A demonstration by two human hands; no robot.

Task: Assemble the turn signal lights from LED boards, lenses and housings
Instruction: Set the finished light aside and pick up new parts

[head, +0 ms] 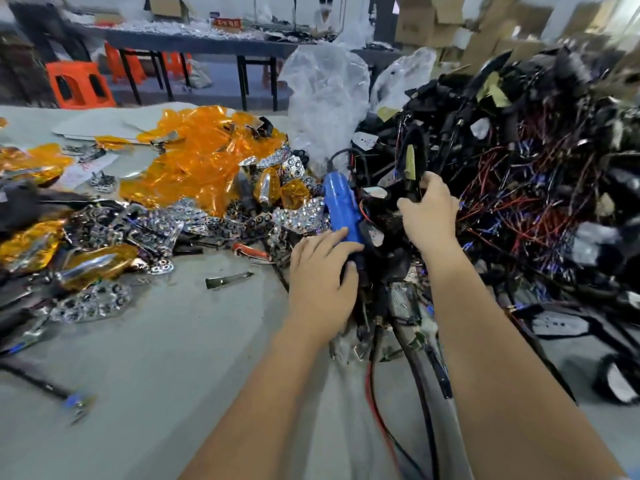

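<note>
Small assembly workshop or factory floor indicated. Grey worktable [166, 341] heaped with parts: orange lenses [194, 157] at centre left, chrome reflectors [298, 216] below them, black housings with red and blue wires [519, 188] piled at right. Second long bench [194, 39] strewn with parts seen at upper centre. Cardboard boxes [433, 19] stacked at upper right. Orange plastic stools [78, 84] seen at upper left. Clear plastic bags [325, 88] stood behind piles.

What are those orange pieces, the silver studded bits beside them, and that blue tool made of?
Orange lenses: likely clear tinted plastic, glossy, light passing through. Silver reflectors: probably chrome-plated plastic, mirror-bright with round cups. Blue tool: apparently smooth moulded plastic with soft sheen.
</note>
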